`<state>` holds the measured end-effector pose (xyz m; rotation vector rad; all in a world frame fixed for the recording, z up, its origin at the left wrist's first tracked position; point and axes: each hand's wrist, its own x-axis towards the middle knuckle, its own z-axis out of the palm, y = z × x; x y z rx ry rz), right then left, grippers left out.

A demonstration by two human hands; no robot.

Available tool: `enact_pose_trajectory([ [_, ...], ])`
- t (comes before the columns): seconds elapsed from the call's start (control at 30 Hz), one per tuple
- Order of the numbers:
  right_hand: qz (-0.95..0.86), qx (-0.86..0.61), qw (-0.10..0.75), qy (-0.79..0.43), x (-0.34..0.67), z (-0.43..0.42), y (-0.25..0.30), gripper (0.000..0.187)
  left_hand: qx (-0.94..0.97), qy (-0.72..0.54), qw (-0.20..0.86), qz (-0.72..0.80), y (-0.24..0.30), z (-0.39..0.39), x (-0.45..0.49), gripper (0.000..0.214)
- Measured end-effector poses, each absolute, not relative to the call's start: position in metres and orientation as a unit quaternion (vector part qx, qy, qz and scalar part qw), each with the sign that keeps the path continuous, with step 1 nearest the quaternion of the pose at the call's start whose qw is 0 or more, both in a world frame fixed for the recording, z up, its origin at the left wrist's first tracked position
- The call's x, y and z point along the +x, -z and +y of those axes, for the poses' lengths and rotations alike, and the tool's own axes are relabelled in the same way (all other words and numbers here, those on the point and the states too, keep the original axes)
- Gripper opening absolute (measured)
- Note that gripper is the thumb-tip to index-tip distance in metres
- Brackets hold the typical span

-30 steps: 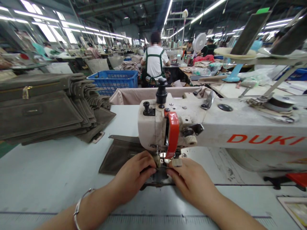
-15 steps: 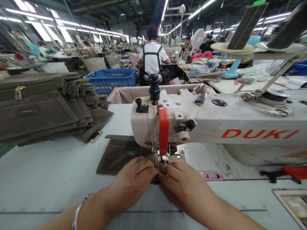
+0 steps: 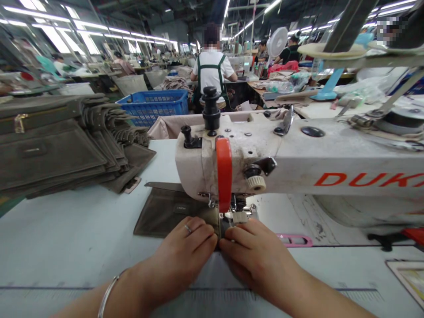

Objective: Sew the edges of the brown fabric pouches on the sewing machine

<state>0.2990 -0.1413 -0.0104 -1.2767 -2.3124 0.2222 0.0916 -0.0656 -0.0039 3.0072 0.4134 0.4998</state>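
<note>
A dark olive fabric panel (image 3: 165,214) with a small label lies flat on the pale sewing table, its right edge under the presser foot of a white sewing machine (image 3: 198,168). My left hand (image 3: 190,247), with a ring and a bracelet, has its fingers closed on the panel's near right edge. Just to its right my right hand (image 3: 255,247) is closed too, fingertips pinching dark material at the same edge, close to the foot. The fingertips of both hands almost meet. The needle is largely hidden behind the orange guard (image 3: 224,174).
A stack of olive bag pieces (image 3: 59,150) sits at the left. Beyond the machine are a fabric-lined bin (image 3: 165,127), a blue basket (image 3: 155,106) and a seated co-worker (image 3: 212,68). A pink tool (image 3: 294,240) lies right of my hands.
The camera view has shifted a little, so the machine's head appears slightly higher and nearer. Both hands keep their hold on the panel's edge, with hardly any movement.
</note>
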Motion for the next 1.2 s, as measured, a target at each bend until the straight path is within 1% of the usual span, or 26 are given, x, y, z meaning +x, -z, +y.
enact_pose_trajectory([
  [0.2,-0.839,-0.471,0.255,-0.095,0.299,-0.141,0.007,0.015,0.974,-0.195,0.039,0.105,0.0,-0.063,0.094,0.019],
  [0.37,-0.804,-0.465,0.323,-0.178,0.305,-0.14,0.005,0.019,0.956,-0.232,0.123,0.129,-0.002,-0.059,0.097,0.017],
  [0.47,-0.802,-0.45,0.345,-0.187,0.308,-0.141,0.006,0.027,0.954,-0.228,0.143,0.132,-0.001,-0.058,0.097,0.019],
  [0.57,-0.82,-0.441,0.328,-0.161,0.306,-0.144,0.007,0.037,0.957,-0.219,0.14,0.132,-0.003,-0.059,0.096,0.02],
  [0.67,-0.83,-0.451,0.287,-0.156,0.303,-0.146,0.005,0.039,0.961,-0.202,0.142,0.124,-0.005,-0.059,0.095,0.02],
  [0.77,-0.83,-0.46,0.271,-0.16,0.302,-0.146,0.002,0.04,0.961,-0.209,0.147,0.105,-0.005,-0.058,0.095,0.021],
  [0.83,-0.827,-0.461,0.274,-0.167,0.303,-0.144,0.0,0.039,0.96,-0.213,0.148,0.102,-0.004,-0.057,0.096,0.022],
  [0.97,-0.811,-0.466,0.303,-0.184,0.304,-0.143,0.001,0.025,0.962,-0.191,0.133,0.146,0.0,-0.058,0.095,0.02],
  [1.03,-0.81,-0.47,0.304,-0.174,0.303,-0.144,0.002,0.026,0.958,-0.188,0.126,0.175,0.001,-0.06,0.094,0.02],
  [1.13,-0.816,-0.483,0.279,-0.153,0.3,-0.144,0.004,0.033,0.947,-0.22,0.123,0.201,0.001,-0.061,0.094,0.017],
  [1.2,-0.817,-0.49,0.266,-0.15,0.297,-0.141,0.005,0.03,0.937,-0.25,0.115,0.217,0.001,-0.062,0.094,0.017],
])
